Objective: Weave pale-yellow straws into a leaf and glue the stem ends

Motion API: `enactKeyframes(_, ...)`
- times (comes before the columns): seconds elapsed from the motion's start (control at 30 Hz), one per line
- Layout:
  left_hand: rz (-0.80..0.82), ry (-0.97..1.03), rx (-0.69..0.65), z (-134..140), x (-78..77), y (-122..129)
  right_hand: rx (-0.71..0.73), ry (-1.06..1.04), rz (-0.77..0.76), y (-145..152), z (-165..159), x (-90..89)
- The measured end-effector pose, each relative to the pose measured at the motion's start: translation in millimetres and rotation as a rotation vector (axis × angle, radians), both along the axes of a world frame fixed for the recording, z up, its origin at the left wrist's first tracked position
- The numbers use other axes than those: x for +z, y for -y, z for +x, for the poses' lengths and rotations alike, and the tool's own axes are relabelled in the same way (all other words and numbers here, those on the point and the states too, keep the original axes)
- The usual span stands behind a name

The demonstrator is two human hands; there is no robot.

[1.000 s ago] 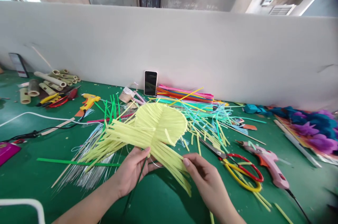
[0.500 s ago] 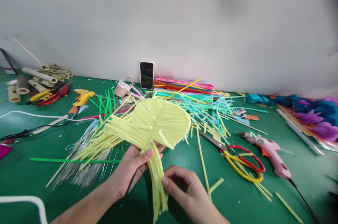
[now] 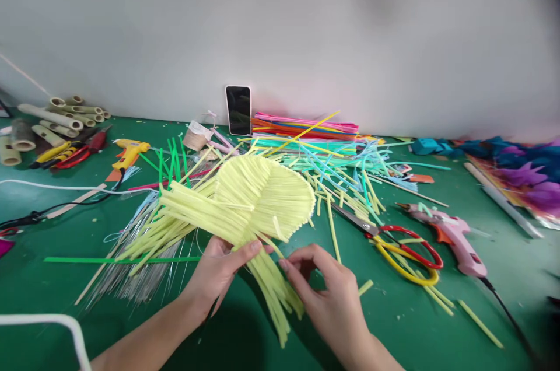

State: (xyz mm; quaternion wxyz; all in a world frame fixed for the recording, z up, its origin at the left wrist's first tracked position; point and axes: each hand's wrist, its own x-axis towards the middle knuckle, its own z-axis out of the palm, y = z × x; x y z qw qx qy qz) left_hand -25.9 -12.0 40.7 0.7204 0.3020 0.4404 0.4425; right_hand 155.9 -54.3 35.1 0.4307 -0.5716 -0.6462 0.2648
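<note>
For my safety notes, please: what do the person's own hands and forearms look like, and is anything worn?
The left hand and right hand are ungloved, with no rings, watch or bracelet showing. Both forearms are bare, no sleeves in view.

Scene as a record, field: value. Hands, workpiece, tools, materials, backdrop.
left_hand: left hand grips the leaf-shaped piece near its base
right_hand: right hand has thumb and forefinger at the end of one pale yellow strip
workpiece: pale yellow, rounded at the top, loose strips hanging at the base
tools_right: scissors, then pink glue gun farther right
tools_left: yellow glue gun
materials: multicoloured strip bundle, bamboo tubes
surface: green table
backdrop: phone propped upright against white partition
</note>
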Motion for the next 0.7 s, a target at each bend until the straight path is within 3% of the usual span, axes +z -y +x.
enactKeyframes(0.23,-0.077,0.116,-0.073,-4,2.5,1,0.114,-0.151,-0.193,5,-10,-5.0)
enactKeyframes(0.37,-0.066,0.147,-0.166,-6,0.5,2,0.052,-0.163,-0.115,4,-6,-5.2)
enactKeyframes(0.47,-0.069,0.112,-0.152,-3,0.4,5,-0.021,-0.126,0.004,0,-3,-3.8)
enactKeyframes(0.53,-0.079,0.085,-0.134,-1,0.8,7,0.018,-0.101,0.013,-3,-2,-1.8)
enactKeyframes(0.7,-0.077,0.075,-0.131,3,-0.1,9,0.185,-0.175,-0.164,-6,-6,4.3)
